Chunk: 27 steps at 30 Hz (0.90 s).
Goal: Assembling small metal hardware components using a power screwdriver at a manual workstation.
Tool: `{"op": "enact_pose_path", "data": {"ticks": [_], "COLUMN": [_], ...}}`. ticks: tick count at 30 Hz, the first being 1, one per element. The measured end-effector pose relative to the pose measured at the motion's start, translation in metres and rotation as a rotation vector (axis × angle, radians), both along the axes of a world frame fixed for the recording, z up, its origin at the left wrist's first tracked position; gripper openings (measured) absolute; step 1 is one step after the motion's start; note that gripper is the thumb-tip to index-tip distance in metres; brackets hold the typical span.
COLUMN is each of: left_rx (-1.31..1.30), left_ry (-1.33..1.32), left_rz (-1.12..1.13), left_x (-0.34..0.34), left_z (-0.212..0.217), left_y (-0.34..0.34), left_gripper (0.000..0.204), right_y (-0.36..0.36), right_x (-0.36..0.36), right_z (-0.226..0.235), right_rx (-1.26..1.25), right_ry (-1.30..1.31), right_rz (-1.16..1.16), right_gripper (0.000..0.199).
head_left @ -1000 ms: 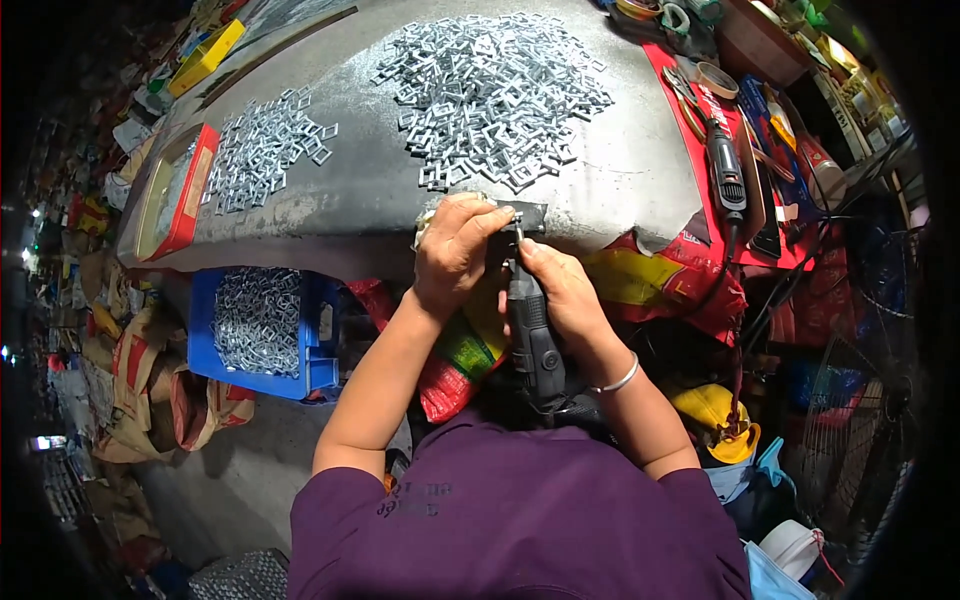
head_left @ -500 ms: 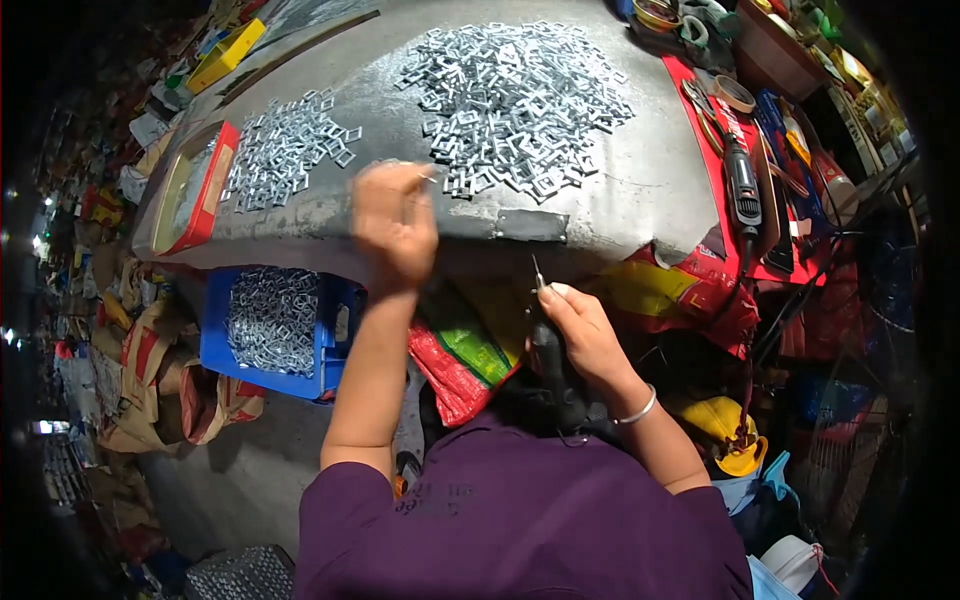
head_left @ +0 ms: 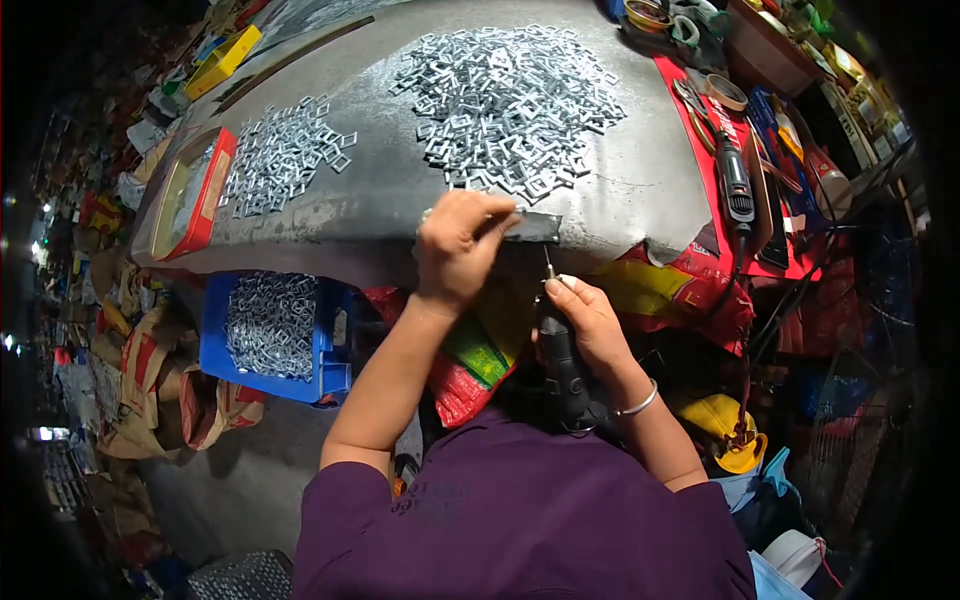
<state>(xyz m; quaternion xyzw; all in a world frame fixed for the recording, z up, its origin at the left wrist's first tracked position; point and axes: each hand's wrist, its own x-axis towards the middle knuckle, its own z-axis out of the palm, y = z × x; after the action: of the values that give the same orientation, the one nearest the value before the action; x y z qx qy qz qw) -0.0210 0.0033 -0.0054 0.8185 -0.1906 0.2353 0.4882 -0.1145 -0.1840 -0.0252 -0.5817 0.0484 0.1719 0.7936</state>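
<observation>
My right hand (head_left: 590, 320) is wrapped round a black rotary tool (head_left: 562, 365), held upright below the table's near edge with its thin bit (head_left: 547, 258) pointing up. My left hand (head_left: 462, 245) is over that edge, thumb and forefinger pinched together; what they grip is too small and blurred to make out. The pinched fingertips are a little up and left of the bit, apart from it. Just beyond is a large pile of small square metal frames (head_left: 515, 105), and a smaller pile of the same frames (head_left: 285, 155) lies to the left.
A red-rimmed tray (head_left: 205, 190) stands at the table's left end. Below it sits a blue bin (head_left: 325, 375) full of metal frames. On the right, a red mat (head_left: 700, 130) carries pliers (head_left: 690, 100), a second rotary tool (head_left: 735, 185) and a tape roll (head_left: 727, 92).
My left hand has moved right and slightly down, from beside the large pile toward the tool's bit. My right hand and the rotary tool have shifted only slightly.
</observation>
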Motion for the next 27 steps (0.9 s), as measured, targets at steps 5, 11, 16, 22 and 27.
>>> {"op": "enact_pose_path", "data": {"ticks": [5,11,16,22,27], "left_rx": [0.040,0.067,0.072,0.094,0.075], "left_ry": [-0.355,-0.321,-0.365,-0.359,-0.346], "left_rz": [-0.156,-0.182,-0.170,-0.156,-0.152], "left_x": [-0.003,-0.003,-0.002,-0.003,-0.003], "left_z": [-0.027,-0.030,-0.036,-0.037,-0.038], "left_y": [-0.011,-0.007,-0.007,-0.007,-0.008], "left_gripper": [0.024,0.025,0.029,0.030,0.029], "right_y": [0.002,0.011,0.010,0.019,0.023], "right_x": [0.007,0.019,0.021,0.021,0.021], "right_z": [0.000,0.005,0.019,0.016,0.011], "right_rx": [0.082,0.172,0.160,0.121,0.084], "right_ry": [0.097,0.138,0.164,0.079,0.054], "right_rz": [0.036,0.012,0.023,0.023,0.028], "right_gripper": [0.032,0.033,0.032,0.032,0.032]}}
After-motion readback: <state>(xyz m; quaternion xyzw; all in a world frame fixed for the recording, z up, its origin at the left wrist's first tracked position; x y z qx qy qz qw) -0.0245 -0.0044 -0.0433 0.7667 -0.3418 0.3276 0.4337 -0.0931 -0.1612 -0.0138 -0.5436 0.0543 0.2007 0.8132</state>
